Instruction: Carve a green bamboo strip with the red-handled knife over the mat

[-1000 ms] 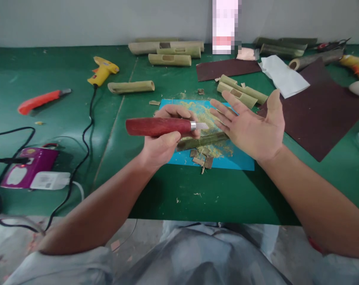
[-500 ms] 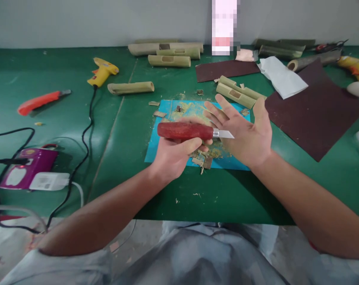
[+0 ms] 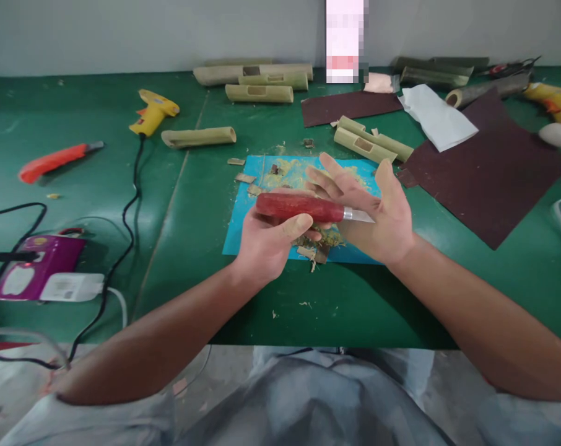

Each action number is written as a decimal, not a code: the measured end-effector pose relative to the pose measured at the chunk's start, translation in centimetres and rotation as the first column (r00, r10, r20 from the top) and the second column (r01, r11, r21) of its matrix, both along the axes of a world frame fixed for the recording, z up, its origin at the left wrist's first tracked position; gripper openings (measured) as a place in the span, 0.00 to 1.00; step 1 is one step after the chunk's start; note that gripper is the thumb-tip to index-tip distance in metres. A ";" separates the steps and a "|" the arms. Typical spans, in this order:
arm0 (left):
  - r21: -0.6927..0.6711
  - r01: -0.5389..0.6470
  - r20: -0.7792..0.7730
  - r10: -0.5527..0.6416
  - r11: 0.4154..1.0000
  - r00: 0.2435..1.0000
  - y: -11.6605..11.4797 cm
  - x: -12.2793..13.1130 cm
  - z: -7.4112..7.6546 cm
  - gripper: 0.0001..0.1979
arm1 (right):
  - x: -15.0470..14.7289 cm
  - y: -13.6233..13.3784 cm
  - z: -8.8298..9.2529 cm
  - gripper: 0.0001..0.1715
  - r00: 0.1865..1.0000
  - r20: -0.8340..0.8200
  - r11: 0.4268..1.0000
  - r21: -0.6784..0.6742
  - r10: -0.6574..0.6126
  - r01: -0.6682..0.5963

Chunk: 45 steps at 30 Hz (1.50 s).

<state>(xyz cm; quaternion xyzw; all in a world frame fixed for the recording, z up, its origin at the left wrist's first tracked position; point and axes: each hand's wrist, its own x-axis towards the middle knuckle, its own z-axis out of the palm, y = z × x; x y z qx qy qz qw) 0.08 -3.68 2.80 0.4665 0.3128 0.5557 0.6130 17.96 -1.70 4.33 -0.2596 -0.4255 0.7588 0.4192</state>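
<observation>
My left hand [image 3: 271,241] holds a carving knife [image 3: 299,208] by its red handle, thumb along the near side. The short slanted blade points right, in front of my right palm; whether it touches the skin I cannot tell. My right hand [image 3: 378,217] is open, palm up, fingers spread and thumb raised. Under both hands lies a blue sheet [image 3: 236,229] strewn with shavings and small bamboo chips [image 3: 323,253]. Just behind it rest bamboo pieces [image 3: 366,145] with a rectangular cutout.
More bamboo tubes [image 3: 259,93] lie along the back. Left are a yellow glue gun [image 3: 155,111], a red-handled cutter [image 3: 55,162] and a purple power box [image 3: 43,266] with cables. Dark brown sheets [image 3: 485,186] and a white paper [image 3: 438,118] lie right.
The knife has shifted slightly right and tilted its tip a little downward. My right hand has turned somewhat, its fingers now partly behind the handle. The view has moved slightly.
</observation>
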 end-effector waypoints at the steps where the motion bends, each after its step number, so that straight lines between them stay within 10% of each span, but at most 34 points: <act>1: 0.003 -0.004 -0.004 0.004 1.000 1.000 0.0 0.0 0.0 0.16 | 0.0 -0.1 0.0 0.51 1.000 0.007 1.000 0.004 0.002 -0.002; 14: 0.091 -0.068 -0.151 0.081 0.994 0.985 -0.1 -0.6 -0.1 0.16 | 0.2 0.5 0.2 0.56 0.981 0.191 0.997 0.079 -0.024 0.010; 29: 0.091 -0.087 -0.370 0.114 0.992 0.922 0.0 -0.7 0.2 0.15 | 0.7 -0.2 1.5 0.49 0.999 0.021 0.999 -0.023 -0.037 0.037; 37: 0.203 -0.117 -0.344 0.183 0.972 0.921 0.1 -0.8 0.1 0.16 | 2.3 1.0 1.1 0.48 0.991 0.112 0.986 0.161 -0.069 0.050; 41: 0.166 -0.226 -0.236 0.261 0.960 0.936 0.7 -1.6 0.1 0.16 | 2.7 1.3 0.4 0.43 0.913 0.269 0.919 0.331 -0.307 0.212; 45: 0.204 -0.285 -0.210 0.326 0.937 0.922 1.8 -2.5 0.9 0.15 | 2.9 1.1 -0.7 0.21 0.631 0.409 0.693 0.656 -0.659 0.299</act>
